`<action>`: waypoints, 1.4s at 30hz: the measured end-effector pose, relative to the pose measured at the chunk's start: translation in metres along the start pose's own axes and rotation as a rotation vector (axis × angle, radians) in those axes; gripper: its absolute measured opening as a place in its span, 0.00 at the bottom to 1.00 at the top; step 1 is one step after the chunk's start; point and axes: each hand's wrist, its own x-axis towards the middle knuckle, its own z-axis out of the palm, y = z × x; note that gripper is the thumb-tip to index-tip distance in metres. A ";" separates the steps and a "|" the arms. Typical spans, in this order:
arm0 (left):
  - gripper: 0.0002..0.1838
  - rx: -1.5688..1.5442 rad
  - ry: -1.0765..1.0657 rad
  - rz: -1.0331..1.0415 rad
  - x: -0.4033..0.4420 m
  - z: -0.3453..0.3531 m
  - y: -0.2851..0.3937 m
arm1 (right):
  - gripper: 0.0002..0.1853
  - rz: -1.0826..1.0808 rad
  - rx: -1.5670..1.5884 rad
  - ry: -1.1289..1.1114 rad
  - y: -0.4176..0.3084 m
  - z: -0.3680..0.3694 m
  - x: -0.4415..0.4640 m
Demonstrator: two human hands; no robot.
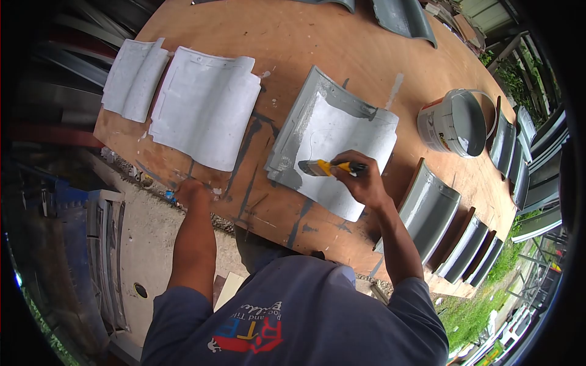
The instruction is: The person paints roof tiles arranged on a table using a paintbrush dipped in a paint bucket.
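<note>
My right hand point(365, 186) is closed around a paintbrush point(320, 167) with a yellow and black handle. Its grey-coated bristles touch a wavy roof tile point(348, 137), which is mostly white, with wet grey paint along its left and upper edges. My left hand point(192, 191) rests at the near edge of the wooden table point(244, 213), left of that tile. It looks curled, and its fingers are mostly hidden, so I cannot make out anything in it. A white bucket point(434, 129) of grey paint stands to the right, beyond my right hand.
Two white tiles, a larger tile point(207, 107) and a narrower-looking tile point(133, 79), lie at the left. Grey-painted tiles, including one curved tile point(430, 207), line the right side. Another grey tile point(403, 18) lies at the far edge. Grey paint streaks mark the wood.
</note>
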 end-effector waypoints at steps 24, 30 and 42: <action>0.29 0.032 0.113 -0.055 0.048 0.033 -0.012 | 0.13 -0.244 -0.167 -0.070 0.008 0.044 -0.033; 0.46 -0.229 0.030 -0.225 -0.010 -0.007 0.008 | 0.07 -0.390 -0.302 0.338 0.043 -0.020 0.087; 0.28 -0.247 0.127 -0.124 0.017 0.012 -0.004 | 0.13 -0.400 -0.240 0.084 0.015 0.056 0.013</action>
